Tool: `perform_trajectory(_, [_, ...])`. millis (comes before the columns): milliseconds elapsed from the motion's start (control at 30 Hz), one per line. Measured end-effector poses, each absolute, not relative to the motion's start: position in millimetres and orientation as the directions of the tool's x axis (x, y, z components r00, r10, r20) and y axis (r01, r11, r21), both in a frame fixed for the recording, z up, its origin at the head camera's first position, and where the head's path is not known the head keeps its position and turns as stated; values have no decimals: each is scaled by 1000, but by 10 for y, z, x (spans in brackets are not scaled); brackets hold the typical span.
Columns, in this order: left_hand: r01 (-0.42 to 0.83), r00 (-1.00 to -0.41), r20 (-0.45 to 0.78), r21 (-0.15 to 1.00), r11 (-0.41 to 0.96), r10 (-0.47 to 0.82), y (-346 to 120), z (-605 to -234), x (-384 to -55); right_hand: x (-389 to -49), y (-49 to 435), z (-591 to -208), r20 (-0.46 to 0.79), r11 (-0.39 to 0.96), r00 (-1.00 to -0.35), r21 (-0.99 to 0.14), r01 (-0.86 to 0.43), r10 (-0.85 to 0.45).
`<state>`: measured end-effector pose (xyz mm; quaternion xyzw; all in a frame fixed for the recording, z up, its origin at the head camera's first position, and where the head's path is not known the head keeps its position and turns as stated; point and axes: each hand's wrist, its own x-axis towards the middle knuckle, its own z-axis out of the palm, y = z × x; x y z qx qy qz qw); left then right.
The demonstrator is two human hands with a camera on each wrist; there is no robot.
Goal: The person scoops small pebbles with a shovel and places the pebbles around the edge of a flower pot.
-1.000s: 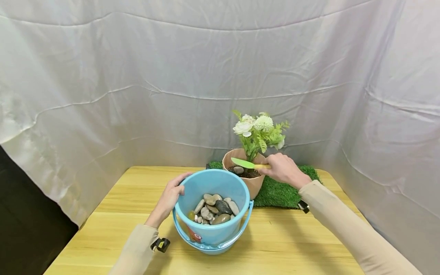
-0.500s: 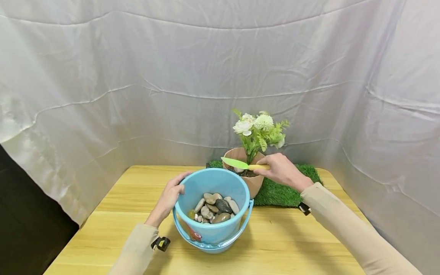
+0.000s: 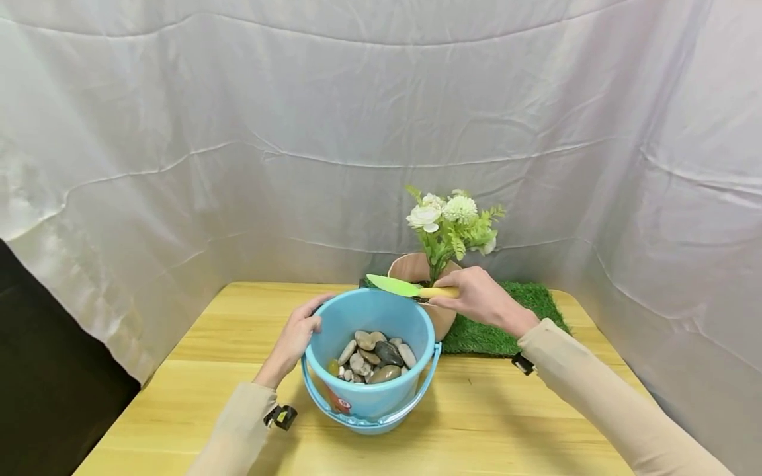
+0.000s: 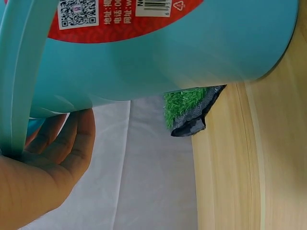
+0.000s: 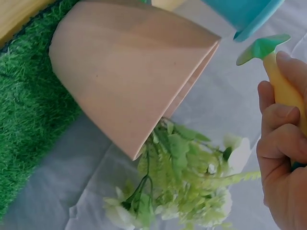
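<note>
My left hand [image 3: 297, 337] grips the left rim of a light blue bucket [image 3: 372, 403], thumb inside and fingers outside. Several stones [image 3: 381, 357] in grey, brown and black lie in the bucket's bottom. My right hand [image 3: 479, 297] holds a small garden trowel [image 3: 395, 285] by its yellow handle. The trowel's green blade points left and overlaps the bucket's far rim in the head view. In the right wrist view, curled fingers [image 5: 280, 112] wrap the handle. Behind the bucket stands a peach flowerpot [image 5: 129, 67] with white flowers [image 3: 443, 215] and green leaves.
The pot stands on a green artificial grass mat [image 3: 530, 317] at the back of the wooden table [image 3: 494, 410]. Grey curtains [image 3: 357, 132] hang around the back and sides. The bucket's handle [image 3: 381, 420] hangs down at its front.
The trowel in my right hand has moved left, from over the flowerpot to the bucket's far rim. My left hand keeps its hold on the bucket.
</note>
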<state>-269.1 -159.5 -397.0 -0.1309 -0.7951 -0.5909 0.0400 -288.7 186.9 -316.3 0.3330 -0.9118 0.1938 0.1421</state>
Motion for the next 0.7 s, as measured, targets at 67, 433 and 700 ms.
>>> perform_trajectory(67, [258, -962, 221, 928, 270, 162, -1590, -3975, -2698, -2862, 1843, -3169, 403, 688, -717, -246, -683, -569])
perform_trajectory(433, [260, -963, 226, 927, 270, 149, -1580, -3975, -2692, -2747, 1718, -3196, 386, 663, -683, -208, -719, -620])
perform_trajectory(700, [256, -963, 221, 926, 278, 153, -1589, -3977, -2701, -2693, 1648, -3209, 388, 623, -614, -120, -773, -687])
